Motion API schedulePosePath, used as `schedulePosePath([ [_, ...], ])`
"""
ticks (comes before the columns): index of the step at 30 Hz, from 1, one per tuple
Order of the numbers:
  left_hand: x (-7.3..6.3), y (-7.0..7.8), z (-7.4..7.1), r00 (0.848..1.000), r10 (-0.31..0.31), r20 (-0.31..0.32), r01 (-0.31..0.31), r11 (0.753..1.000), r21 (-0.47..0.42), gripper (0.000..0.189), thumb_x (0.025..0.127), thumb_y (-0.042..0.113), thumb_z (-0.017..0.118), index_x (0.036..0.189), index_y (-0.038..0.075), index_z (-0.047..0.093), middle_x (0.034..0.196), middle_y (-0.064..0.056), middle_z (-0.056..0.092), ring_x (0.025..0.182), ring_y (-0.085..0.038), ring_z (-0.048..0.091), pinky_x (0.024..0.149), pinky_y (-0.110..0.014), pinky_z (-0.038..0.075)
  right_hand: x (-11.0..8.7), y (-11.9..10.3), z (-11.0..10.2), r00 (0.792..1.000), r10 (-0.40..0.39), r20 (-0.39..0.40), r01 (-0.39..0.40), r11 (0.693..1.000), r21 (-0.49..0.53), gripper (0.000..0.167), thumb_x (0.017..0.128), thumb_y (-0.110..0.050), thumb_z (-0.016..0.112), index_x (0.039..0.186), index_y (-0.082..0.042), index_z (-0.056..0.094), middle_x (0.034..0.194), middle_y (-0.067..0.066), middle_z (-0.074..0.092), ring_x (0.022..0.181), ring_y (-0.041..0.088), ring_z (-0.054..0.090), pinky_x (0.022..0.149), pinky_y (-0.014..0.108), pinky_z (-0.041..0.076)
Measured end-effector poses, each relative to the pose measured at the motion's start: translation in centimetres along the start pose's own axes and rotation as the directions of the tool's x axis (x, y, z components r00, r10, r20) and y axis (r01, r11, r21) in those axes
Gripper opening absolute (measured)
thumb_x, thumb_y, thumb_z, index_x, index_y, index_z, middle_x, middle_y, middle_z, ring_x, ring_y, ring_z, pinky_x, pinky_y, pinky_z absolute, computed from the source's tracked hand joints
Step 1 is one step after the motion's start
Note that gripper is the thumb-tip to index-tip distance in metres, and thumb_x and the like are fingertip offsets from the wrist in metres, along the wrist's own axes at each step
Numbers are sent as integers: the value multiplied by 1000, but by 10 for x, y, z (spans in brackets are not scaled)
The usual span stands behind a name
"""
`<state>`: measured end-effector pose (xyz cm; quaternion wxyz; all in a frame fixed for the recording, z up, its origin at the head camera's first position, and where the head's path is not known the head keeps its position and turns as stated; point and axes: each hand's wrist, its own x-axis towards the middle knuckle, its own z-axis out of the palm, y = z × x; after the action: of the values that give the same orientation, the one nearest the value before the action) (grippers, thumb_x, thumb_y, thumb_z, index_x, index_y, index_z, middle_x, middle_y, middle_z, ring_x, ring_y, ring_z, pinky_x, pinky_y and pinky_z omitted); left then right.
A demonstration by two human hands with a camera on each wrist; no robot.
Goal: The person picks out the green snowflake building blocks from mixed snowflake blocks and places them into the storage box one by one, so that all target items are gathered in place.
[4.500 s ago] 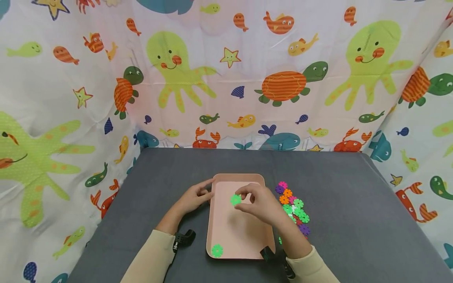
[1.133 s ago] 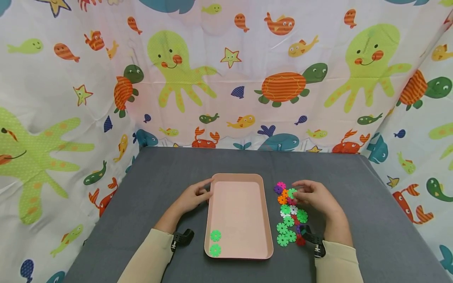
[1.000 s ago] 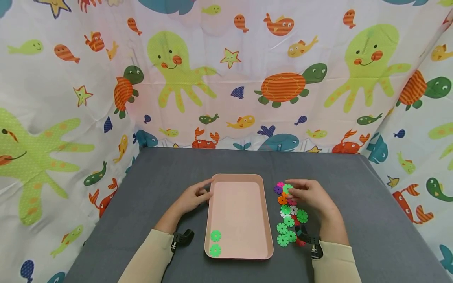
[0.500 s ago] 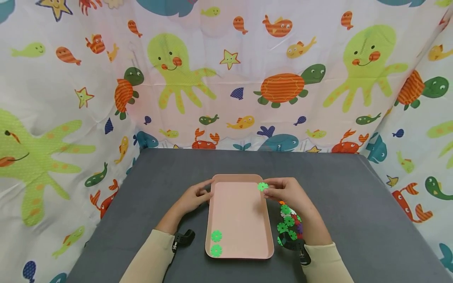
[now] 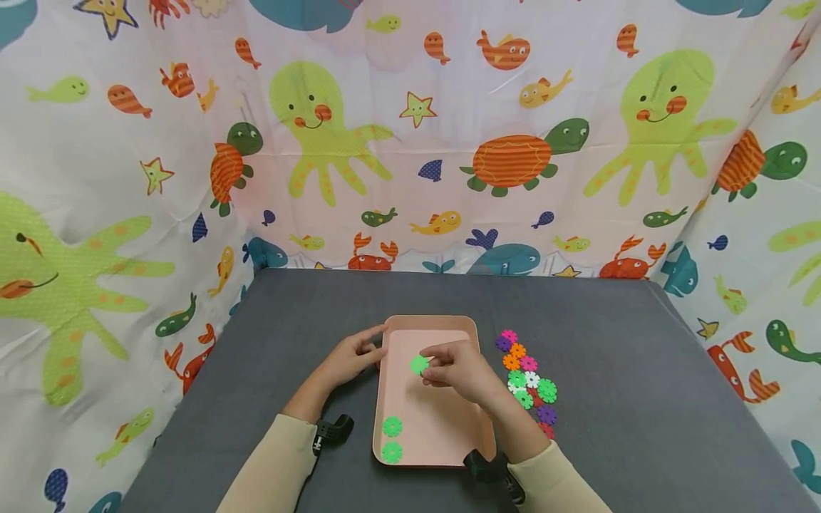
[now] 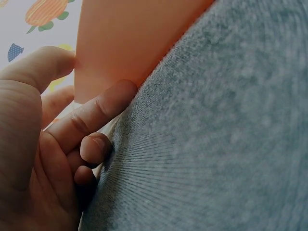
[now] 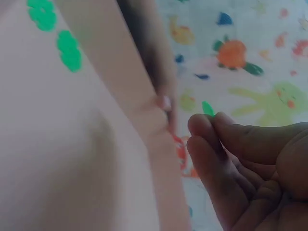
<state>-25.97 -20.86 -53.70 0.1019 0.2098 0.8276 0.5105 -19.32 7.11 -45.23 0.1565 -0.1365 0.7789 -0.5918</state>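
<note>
My right hand (image 5: pixel 463 372) pinches a green flower-shaped plastic disc (image 5: pixel 419 365) between thumb and fingertips, above the pink tray (image 5: pixel 442 438). In the right wrist view only a thin edge of that disc (image 7: pixel 207 108) shows past the fingertips. Two more green discs (image 5: pixel 393 427) lie one behind the other in the tray's near left corner. My left hand (image 5: pixel 346 362) rests at the tray's left side towards the far end, its fingers touching the rim. In the left wrist view, those fingers (image 6: pixel 98 108) lie against the tray's outer wall (image 6: pixel 115 43).
Right of the tray lies a loose pile of flower-shaped discs (image 5: pixel 529 363) in green, orange, purple, pink, white and red. My right forearm covers part of it. A grey cloth (image 5: pixel 308 299) covers the table, and a sea-animal curtain (image 5: pixel 398 164) hangs behind and at both sides.
A second green disc now lies in the tray, behind the first. My right hand has since gone to the pile and carried another green disc left over the tray. The left hand stays put.
</note>
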Motion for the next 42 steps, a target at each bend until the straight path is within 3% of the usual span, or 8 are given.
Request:
schedulePosePath([
  [8,2,-2,0,1000,-4,-2,4,1000,-8,58,104,27,65,157,14,45,72,-3,68,49,-10,41,53,-27,38,6,0,33,996,24,84,-5,975,-223,27,87,4,76,114,7,74,75,4,71,65,18,68,64,30,57],
  [12,1,-3,0,1000,-3,4,3,1000,-2,59,104,28,64,158,15,43,71,-5,66,50,-10,41,54,-27,38,12,3,47,994,35,102,5,929,-370,27,82,5,78,109,4,77,70,0,68,58,10,58,56,26,48],
  [18,1,1,0,1000,12,2,-12,1000,-14,58,105,24,63,158,12,43,74,-9,68,50,-11,42,54,-27,38,19,9,63,996,-5,90,53,837,-544,24,79,2,82,103,0,80,78,-1,68,67,10,57,62,27,49],
  [21,1,1,1,1000,12,4,-12,1000,-22,58,105,23,63,158,11,43,75,-7,69,50,-11,42,54,-28,39,18,11,66,997,-27,72,65,794,-604,23,80,-1,84,102,-2,80,73,-4,64,67,10,54,63,27,47],
  [27,1,-1,0,1000,1,6,0,1000,-17,59,104,27,64,158,13,43,72,-5,67,50,-11,41,54,-28,38,17,17,69,997,-30,71,69,757,-650,23,82,-4,84,104,-4,79,68,-7,57,68,10,51,66,28,46],
  [31,0,0,0,1000,-5,1,5,1000,-17,60,104,28,65,158,15,44,70,-6,64,49,-10,40,53,-27,37,13,16,65,997,-42,68,76,766,-638,26,83,-6,83,108,-3,78,71,-7,59,69,10,52,67,28,46],
  [36,0,-3,2,1000,-4,-9,4,1000,-9,58,104,27,65,157,16,44,70,-4,65,50,-10,41,53,-27,38,2,7,46,996,-78,51,93,829,-552,28,88,-7,79,114,0,76,74,-4,61,63,10,52,59,28,45],
  [42,1,-6,2,1000,0,-18,0,1000,1,58,104,26,65,157,15,45,72,-2,67,51,-11,44,55,-28,40,-14,3,8,992,-126,31,126,882,-454,29,92,-13,78,119,-2,74,78,-4,60,67,16,54,58,28,46],
])
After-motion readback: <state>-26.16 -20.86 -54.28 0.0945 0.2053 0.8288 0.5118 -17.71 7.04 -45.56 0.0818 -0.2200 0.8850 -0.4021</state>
